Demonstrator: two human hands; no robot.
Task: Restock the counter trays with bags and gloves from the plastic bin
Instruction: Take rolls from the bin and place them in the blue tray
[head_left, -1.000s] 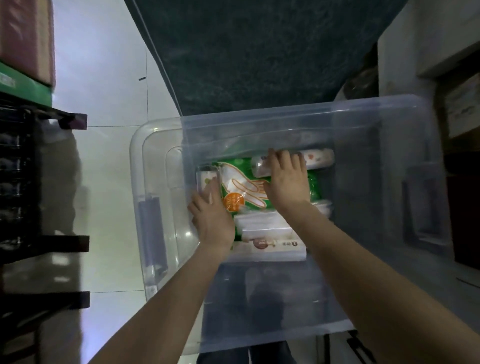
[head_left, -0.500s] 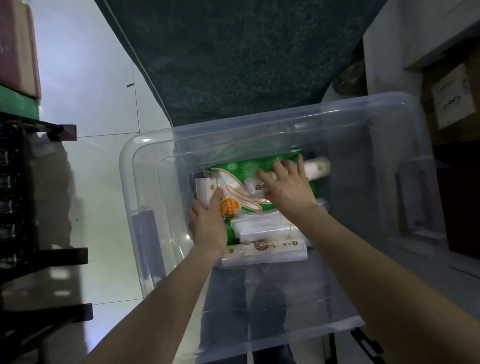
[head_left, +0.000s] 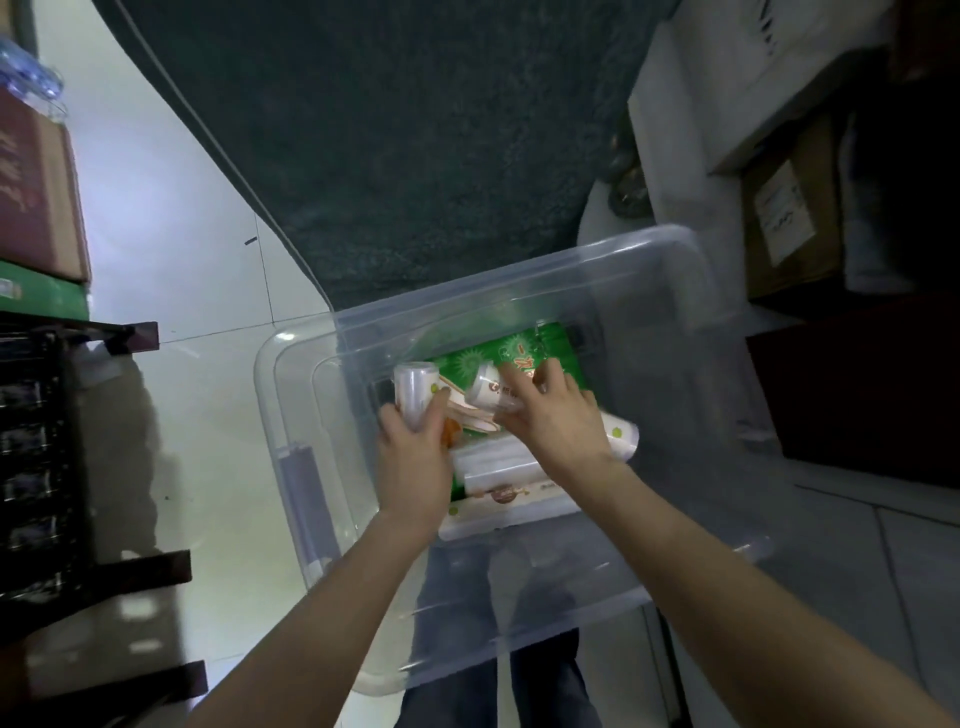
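Note:
A clear plastic bin (head_left: 519, 291) sits on the floor below me. Inside lie a green glove pack (head_left: 524, 348) and white bag packs (head_left: 514, 499) near the front. My left hand (head_left: 413, 457) grips a white roll of bags (head_left: 413, 395), raised on end at the bin's left. My right hand (head_left: 558, 421) holds a second white roll (head_left: 488, 389), tilted up over the green pack. Another white roll (head_left: 621, 436) shows just right of my right wrist.
A dark green mat (head_left: 389, 130) lies beyond the bin on the white tiled floor (head_left: 171, 234). A dark rack (head_left: 36, 441) with boxes (head_left: 36, 197) stands at the left. Cardboard boxes (head_left: 789, 208) and cabinets stand at the right.
Both hands have closed on white rolls and lifted them off the packs. The view has shifted, so the bin sits lower in the frame.

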